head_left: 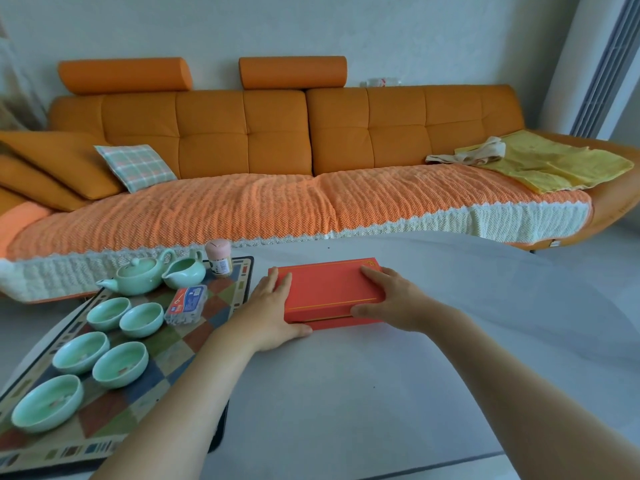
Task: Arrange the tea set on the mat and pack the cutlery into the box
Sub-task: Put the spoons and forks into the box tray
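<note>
1. Forearms reach in from the bottom edge over a pale grey table (346, 393) with a smooth matte top and a curved far edge.
2. Left hand (273, 313) grips the left end of the red box (329, 292), fingers over the lid edge and thumb pressed on the near side.
3. Right hand (391, 303) grips the right end the same way, fingers on the lid and thumb at the near corner.
4. Red box sits flat on the table, lid on, just right of the mat (166, 344). Whether the two touch, cannot tell.
5. Mat is chequered with a dark border and covers the table's left part.
6. On the mat's far end: green teapot (138, 275), green pitcher (185, 271) just beside it, and a pink-lidded jar (219, 258).
7. Five green cups stand upright on the mat: a far pair (108, 313) (141, 319), a middle pair (80, 352) (120, 364), and one nearest (47, 402).
8. Small clear plastic case (187, 304) with a blue and red label lies between the cups and the red box.
9. Room: an orange sofa (242, 133) runs along a pale wall behind the table, with an orange knitted throw (242, 209) over the seat.
10. On the sofa: plaid cushion (135, 167) at left, yellow cloth (554, 164) at right, and a bottle (381, 82) lying on the backrest.
</note>
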`<state>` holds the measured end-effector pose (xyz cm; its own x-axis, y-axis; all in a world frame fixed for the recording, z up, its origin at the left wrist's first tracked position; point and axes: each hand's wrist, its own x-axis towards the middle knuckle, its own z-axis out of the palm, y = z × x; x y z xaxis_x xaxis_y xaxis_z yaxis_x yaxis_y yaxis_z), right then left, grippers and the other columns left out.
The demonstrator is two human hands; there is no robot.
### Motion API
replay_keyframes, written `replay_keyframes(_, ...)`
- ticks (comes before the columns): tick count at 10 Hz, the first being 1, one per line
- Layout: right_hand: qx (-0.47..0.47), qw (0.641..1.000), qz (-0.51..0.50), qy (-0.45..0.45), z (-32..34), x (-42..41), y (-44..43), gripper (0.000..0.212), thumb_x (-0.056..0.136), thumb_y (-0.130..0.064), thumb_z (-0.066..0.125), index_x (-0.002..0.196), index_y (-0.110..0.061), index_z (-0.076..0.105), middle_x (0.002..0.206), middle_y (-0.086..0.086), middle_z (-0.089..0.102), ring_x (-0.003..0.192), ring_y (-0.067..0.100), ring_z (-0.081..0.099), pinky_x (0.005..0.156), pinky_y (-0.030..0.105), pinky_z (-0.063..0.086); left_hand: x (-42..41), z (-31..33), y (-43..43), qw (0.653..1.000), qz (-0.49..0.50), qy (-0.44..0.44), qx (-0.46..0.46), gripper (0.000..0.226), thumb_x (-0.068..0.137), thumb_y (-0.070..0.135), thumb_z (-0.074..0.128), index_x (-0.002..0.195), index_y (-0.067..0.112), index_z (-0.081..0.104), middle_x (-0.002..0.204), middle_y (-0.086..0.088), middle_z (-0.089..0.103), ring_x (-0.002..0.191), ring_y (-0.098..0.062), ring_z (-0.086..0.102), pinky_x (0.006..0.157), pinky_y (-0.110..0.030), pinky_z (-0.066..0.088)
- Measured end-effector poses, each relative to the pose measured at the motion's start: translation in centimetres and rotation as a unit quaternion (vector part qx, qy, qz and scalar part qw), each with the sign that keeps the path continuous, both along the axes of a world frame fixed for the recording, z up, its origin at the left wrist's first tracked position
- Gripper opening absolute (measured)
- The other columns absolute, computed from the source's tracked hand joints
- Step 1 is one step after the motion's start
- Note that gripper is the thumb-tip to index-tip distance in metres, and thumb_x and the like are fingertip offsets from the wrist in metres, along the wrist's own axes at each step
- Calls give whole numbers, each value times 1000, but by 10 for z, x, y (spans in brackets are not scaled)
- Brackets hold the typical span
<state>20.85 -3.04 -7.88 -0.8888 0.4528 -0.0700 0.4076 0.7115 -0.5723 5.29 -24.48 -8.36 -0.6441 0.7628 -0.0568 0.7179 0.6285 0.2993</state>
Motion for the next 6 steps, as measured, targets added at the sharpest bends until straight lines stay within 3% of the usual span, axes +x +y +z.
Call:
replay_keyframes(3, 10, 999, -24, 20, -7, -30, -2, 91, 72, -72, 67, 149, -48, 23, 152, -7, 30, 130, 25, 43, 106, 36, 38, -29, -4, 1, 993, 1, 113, 33, 104, 78, 68, 63, 155, 19, 14, 156, 2, 15, 145, -22, 8, 115, -39, 22)
replay_keyframes(5, 36, 999, -38, -1, -9, -41, -4, 97, 60, -85, 59, 144, -55, 20, 149, -8, 33, 128, 30, 43, 107, 46, 39, -24, -5, 1, 990, 3, 138, 30, 96, 86, 63, 56, 156, 16, 10, 160, -2, 12, 147, -26, 3, 118, -40, 14)
replay_keyframes(6, 75, 997, -21, -18, -1, -36, -7, 96, 68, -82, 59, 148, -52, 16, 152, -7, 30, 132, 29, 40, 111, 43, 31, -18, -2, -4, 990, 0, 132, 39, 98, 84, 65, 56, 156, 21, 6, 162, -1, 8, 148, -23, 1, 118, -40, 11)
